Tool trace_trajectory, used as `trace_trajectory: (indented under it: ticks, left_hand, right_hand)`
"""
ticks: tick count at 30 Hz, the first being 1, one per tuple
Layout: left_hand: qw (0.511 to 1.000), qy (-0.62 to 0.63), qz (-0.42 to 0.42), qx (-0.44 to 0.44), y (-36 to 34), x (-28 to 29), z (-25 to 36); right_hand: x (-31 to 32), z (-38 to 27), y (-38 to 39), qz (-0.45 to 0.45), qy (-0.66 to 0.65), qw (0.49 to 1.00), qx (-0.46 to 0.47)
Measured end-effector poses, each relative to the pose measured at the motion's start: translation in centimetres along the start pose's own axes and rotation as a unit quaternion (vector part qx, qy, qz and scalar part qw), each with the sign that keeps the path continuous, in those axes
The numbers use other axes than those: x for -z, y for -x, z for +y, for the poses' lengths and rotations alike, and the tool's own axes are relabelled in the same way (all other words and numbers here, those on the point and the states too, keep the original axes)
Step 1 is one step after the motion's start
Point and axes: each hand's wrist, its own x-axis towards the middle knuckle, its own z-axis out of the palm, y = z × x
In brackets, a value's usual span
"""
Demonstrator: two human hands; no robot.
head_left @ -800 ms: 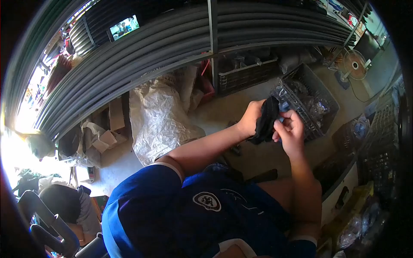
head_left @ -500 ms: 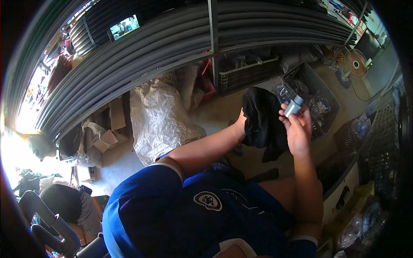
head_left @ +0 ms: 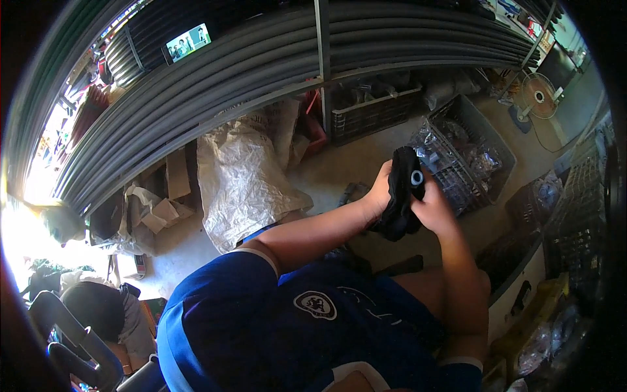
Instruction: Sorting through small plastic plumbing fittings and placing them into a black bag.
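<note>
Both hands, left hand [head_left: 379, 195] and right hand [head_left: 434, 208], stay clamped on the black cloth [head_left: 400, 196], now lowered and bunched, farther from the grey wire basket [head_left: 477, 140].

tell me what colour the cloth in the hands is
Black. The cloth shows best in the head view, held between the left hand and right hand.

Head cam, fisheye, looks down, close-up.
</note>
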Motion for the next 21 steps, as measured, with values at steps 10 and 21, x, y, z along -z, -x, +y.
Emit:
trace_trajectory:
  ticks: [10, 21]
  left_hand:
    - [0.985, -0.097, 0.126, -0.072, -0.7, 0.1, 3.6]
    - [0.998, -0.058, 0.025, 0.027, -0.1, -1.3, 3.4]
  right_hand:
    - [1.4, -2.1, 0.3, 0.014, 0.061, 0.997, -0.042]
    - [1.9, -4.7, 0.4, 0.095, 0.118, 0.979, 0.139]
